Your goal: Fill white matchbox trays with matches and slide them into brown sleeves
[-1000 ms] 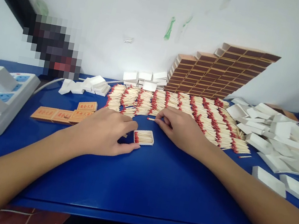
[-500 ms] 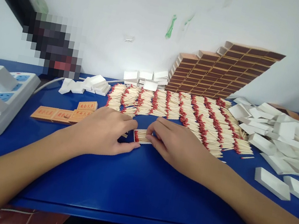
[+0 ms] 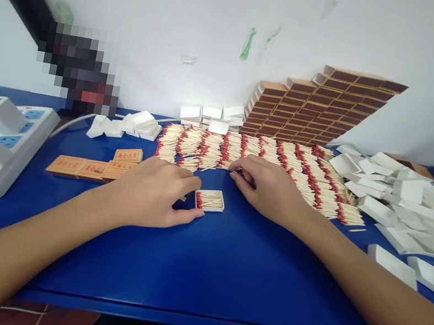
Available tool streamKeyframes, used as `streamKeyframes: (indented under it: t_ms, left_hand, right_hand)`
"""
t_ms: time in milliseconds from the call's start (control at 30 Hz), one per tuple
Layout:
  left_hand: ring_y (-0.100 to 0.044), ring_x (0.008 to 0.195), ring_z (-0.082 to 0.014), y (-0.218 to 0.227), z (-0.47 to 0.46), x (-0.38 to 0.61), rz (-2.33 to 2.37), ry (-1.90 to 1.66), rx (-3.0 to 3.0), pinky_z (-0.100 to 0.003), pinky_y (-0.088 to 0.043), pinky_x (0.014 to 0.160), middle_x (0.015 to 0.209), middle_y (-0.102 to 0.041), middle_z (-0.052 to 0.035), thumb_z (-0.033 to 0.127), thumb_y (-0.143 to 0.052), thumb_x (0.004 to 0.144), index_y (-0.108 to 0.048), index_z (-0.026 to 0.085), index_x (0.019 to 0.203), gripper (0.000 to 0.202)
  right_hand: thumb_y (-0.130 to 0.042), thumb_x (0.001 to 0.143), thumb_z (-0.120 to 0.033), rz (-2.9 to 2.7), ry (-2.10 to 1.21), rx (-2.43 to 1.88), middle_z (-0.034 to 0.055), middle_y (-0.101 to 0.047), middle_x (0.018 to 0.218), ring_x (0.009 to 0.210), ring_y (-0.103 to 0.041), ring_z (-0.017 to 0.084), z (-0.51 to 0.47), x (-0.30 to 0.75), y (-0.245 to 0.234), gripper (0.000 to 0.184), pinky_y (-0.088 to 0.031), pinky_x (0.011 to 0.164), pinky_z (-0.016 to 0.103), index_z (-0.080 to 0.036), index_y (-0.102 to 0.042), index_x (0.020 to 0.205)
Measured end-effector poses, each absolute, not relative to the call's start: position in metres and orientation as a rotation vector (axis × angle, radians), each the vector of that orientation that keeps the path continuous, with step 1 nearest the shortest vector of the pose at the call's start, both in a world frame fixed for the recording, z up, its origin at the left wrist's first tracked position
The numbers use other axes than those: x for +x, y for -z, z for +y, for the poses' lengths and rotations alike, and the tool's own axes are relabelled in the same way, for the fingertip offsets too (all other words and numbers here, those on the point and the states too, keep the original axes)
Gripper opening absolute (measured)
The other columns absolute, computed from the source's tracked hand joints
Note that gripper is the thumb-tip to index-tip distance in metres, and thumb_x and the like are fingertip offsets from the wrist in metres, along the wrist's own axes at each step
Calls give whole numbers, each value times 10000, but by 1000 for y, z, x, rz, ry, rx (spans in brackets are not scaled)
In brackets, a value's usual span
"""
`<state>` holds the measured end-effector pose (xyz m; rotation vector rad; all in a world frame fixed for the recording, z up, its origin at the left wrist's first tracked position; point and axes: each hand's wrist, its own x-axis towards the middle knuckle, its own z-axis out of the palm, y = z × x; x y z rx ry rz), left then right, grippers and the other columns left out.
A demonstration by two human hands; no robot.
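A small white matchbox tray (image 3: 222, 208) lies on the blue table, partly filled with red-headed matches (image 3: 210, 200). At its left end, the thumb and index finger of my left hand (image 3: 161, 192) hold it between them. Something pale shows under that palm, too covered to name. My right hand (image 3: 269, 188) is off the tray, above the near edge of the loose matches (image 3: 211, 147). Its fingers are curled, with a gap between thumb and forefinger, and nothing shows between them. The matches spread in several rows behind both hands.
Orange matchbox sleeves (image 3: 67, 165) lie left of my left hand. A power strip (image 3: 29, 152) with plugs stands far left. White trays (image 3: 407, 201) are heaped at right, more (image 3: 140, 123) at back left. A stepped stack of matchboxes (image 3: 314, 109) leans by the wall.
My right hand has left the tray and moved up and right to the loose matches. The tray's right end is now uncovered. My left hand stays at its left end.
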<state>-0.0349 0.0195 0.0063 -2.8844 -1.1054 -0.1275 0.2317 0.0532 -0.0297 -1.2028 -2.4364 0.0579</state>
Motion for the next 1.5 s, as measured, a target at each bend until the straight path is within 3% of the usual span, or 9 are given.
streamKeyframes:
  t_ms: [433, 633, 933, 1267, 1500]
  left_hand:
    - [-739, 820, -238, -6, 20, -34, -1118, 117, -2890, -340, -406, 630, 894, -766, -24, 521, -578, 992, -725, 213, 1047, 346]
    - [-742, 825, -239, -8, 20, -34, -1123, 103, -2893, -341, -415, 634, 898, -769, -26, 509, -587, 989, -727, 212, 1044, 333]
    - [-737, 821, -231, -6, 20, -35, -1110, 112, -2887, -333, -413, 634, 897, -765, -31, 514, -579, 992, -719, 211, 1042, 338]
    - [-722, 787, -233, -6, 19, -36, -1106, 121, -2890, -346, -373, 618, 853, -742, -9, 526, -569, 993, -717, 220, 1025, 341]
    - [-727, 806, -239, -6, 20, -36, -1118, 105, -2899, -344, -375, 626, 889, -754, -15, 528, -571, 992, -714, 219, 1036, 343]
  right_hand:
    - [-539, 1018, -222, -2438, -93, -1205, 57, -682, 877, 750, -599, 192, 52, 231, 32, 150, -411, 688, 314, -190, -685, 1021]
    - [-535, 1026, -217, -2433, -113, -1185, 71, -726, 975, 839, -645, 212, 52, 231, 34, 208, -452, 750, 329, -196, -688, 1164]
    - [-529, 1023, -215, -2425, -141, -1161, 81, -734, 982, 861, -658, 224, 54, 230, 36, 205, -475, 788, 344, -197, -698, 1136]
    - [-590, 1003, -252, -2399, -91, -1249, 42, -670, 861, 726, -574, 188, 52, 229, 31, 79, -391, 665, 308, -197, -646, 1007]
    - [-627, 996, -308, -2367, -62, -1344, 30, -663, 845, 691, -548, 184, 51, 229, 30, 111, -354, 635, 312, -206, -600, 962]
